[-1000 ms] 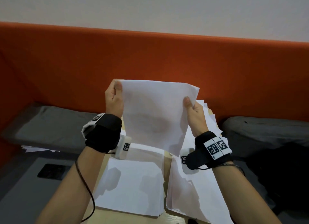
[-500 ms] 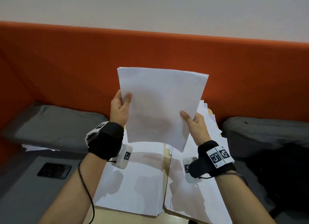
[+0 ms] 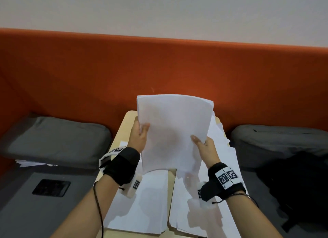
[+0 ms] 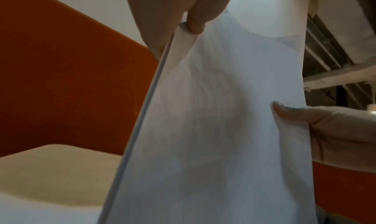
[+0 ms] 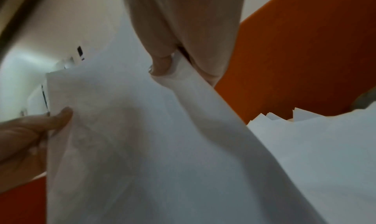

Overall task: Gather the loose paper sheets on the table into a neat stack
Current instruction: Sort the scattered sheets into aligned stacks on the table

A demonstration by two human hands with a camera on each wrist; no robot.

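Note:
I hold a bundle of white paper sheets (image 3: 174, 131) upright above the small wooden table (image 3: 122, 129). My left hand (image 3: 140, 136) pinches its left edge, thumb on the near face. My right hand (image 3: 204, 145) pinches the right edge lower down. The left wrist view shows the bundle (image 4: 223, 131) edge-on under my left thumb (image 4: 195, 21). In the right wrist view my right thumb (image 5: 160, 65) presses the same bundle (image 5: 142, 147). A squared stack (image 3: 147, 202) lies on the table's near left. A looser, fanned pile (image 3: 221, 157) lies on the right.
An orange padded backrest (image 3: 159, 69) runs behind the table. Grey seat cushions (image 3: 53, 140) lie to the left and to the right (image 3: 284, 138). A black bag (image 3: 298, 184) sits at the right. A dark phone (image 3: 51, 187) lies on a grey surface at the lower left, near stray sheets (image 3: 32, 163).
The bundle turned upright, then came down lower over the table. My left hand slid from the top corner down to the left edge. My right hand also moved lower.

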